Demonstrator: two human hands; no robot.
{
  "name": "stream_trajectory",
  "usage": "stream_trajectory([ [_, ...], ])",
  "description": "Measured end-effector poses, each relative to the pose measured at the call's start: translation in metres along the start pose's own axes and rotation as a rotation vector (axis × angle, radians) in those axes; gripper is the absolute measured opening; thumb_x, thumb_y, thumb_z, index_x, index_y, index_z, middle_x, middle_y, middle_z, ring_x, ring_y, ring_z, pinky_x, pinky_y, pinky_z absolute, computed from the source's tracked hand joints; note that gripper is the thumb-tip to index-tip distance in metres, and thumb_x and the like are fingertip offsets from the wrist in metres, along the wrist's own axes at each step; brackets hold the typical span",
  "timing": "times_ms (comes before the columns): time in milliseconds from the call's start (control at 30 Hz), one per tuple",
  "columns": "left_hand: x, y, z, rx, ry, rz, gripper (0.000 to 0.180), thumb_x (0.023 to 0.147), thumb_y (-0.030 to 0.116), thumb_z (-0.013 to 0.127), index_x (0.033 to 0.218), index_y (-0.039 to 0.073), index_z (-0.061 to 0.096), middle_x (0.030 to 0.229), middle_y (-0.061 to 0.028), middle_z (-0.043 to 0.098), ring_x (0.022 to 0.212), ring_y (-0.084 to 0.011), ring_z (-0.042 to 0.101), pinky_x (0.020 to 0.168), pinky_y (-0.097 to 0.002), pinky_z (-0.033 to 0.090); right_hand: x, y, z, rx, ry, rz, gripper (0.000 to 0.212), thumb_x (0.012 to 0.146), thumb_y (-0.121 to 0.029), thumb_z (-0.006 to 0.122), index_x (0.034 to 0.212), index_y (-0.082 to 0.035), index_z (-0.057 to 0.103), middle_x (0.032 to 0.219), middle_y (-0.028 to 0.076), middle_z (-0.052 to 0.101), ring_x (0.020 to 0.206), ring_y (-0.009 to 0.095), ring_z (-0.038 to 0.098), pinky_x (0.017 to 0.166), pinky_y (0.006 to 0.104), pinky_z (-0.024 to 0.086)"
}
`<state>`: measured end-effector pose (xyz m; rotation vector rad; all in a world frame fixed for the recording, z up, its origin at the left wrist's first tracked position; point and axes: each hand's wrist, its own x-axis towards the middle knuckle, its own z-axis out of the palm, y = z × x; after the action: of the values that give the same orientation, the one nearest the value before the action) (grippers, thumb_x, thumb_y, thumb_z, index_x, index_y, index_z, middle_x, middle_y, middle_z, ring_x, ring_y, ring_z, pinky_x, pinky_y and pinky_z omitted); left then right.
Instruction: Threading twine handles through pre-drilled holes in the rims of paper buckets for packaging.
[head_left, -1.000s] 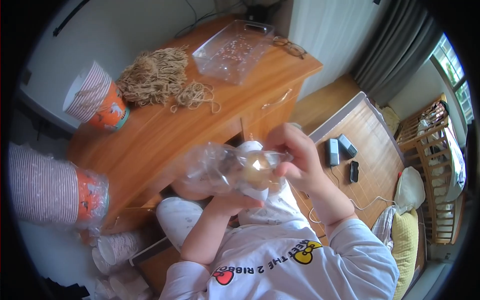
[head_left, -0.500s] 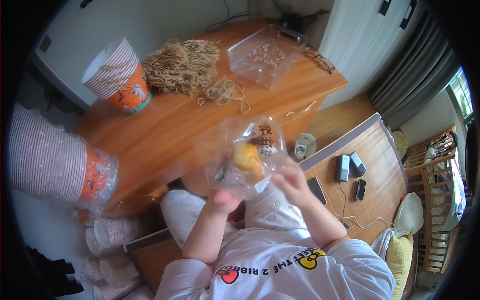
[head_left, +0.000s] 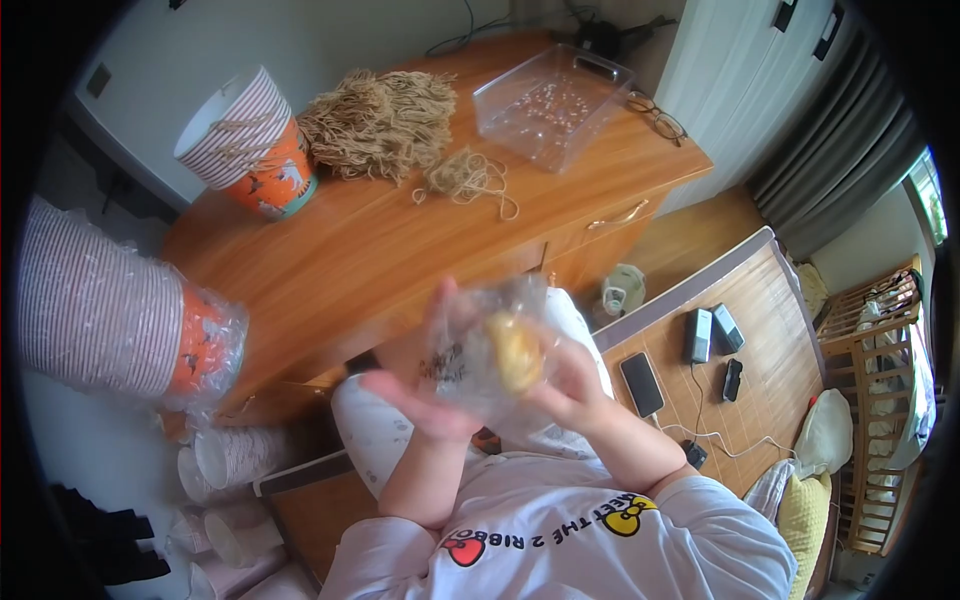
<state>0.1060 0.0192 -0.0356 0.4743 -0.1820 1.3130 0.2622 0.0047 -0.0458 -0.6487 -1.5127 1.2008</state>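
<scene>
Clear bag (head_left: pixel 462 345), one, yellow-brown item (head_left: pixel 516 352) inside: nearer me than the twine bundle (head_left: pixel 380 125) and to its right. My right grip (head_left: pixel 572 385): closed on the bag's side. My left grip (head_left: pixel 445 408): fingers spread, bag against it. Wooden surface (head_left: pixel 400 235): beneath the twine bundle. Orange cup stack (head_left: pixel 265 168): just left of the bundle. Clear tray (head_left: pixel 526 144): right of the bundle.

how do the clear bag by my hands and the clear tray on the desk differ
The bag is soft and crumpled; the tray is stiff and box-shaped. The bag is between the left hand and right hand; the tray sits on the desk. The bag holds one yellowish, bread-like item; the tray holds scattered small bits. Both are see-through.
</scene>
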Motion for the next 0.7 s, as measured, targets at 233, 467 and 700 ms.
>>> stream_trajectory([
  [233,-0.010,0.007,-0.015,0.116,0.307,-0.015,0.045,0.103,0.038,0.044,0.137,0.008,0.049,0.134,-0.0082,0.056,0.124,-0.0258,0.053,0.104,-0.0418,0.045,0.013,0.016,0.009,-0.294,0.056,-0.244,0.064,0.080,-0.024,0.081,0.132,0.003,0.054,0.132,0.019,0.058,0.125,0.036,0.054,0.105,0.0417,0.041],
  [467,0.007,0.008,-0.031,1.258,0.333,0.317,0.053,0.101,0.046,0.047,0.135,0.006,0.046,0.136,-0.0134,0.050,0.125,-0.0239,0.050,0.108,-0.0414,0.039,0.004,0.020,0.010,-0.028,0.305,-0.215,0.059,0.075,-0.017,0.085,0.123,0.003,0.058,0.117,0.015,0.064,0.107,0.026,0.063,0.091,0.0372,0.048],
  [700,-0.006,0.022,0.000,1.137,0.011,-0.006,0.101,0.081,0.062,0.068,0.150,-0.002,0.030,0.151,-0.0235,0.037,0.135,-0.0325,0.045,0.110,-0.0467,0.039,0.011,-0.002,0.006,-0.420,0.332,-0.438,0.052,0.070,-0.021,0.087,0.111,0.001,0.062,0.104,0.017,0.067,0.094,0.033,0.065,0.084,0.0376,0.051],
])
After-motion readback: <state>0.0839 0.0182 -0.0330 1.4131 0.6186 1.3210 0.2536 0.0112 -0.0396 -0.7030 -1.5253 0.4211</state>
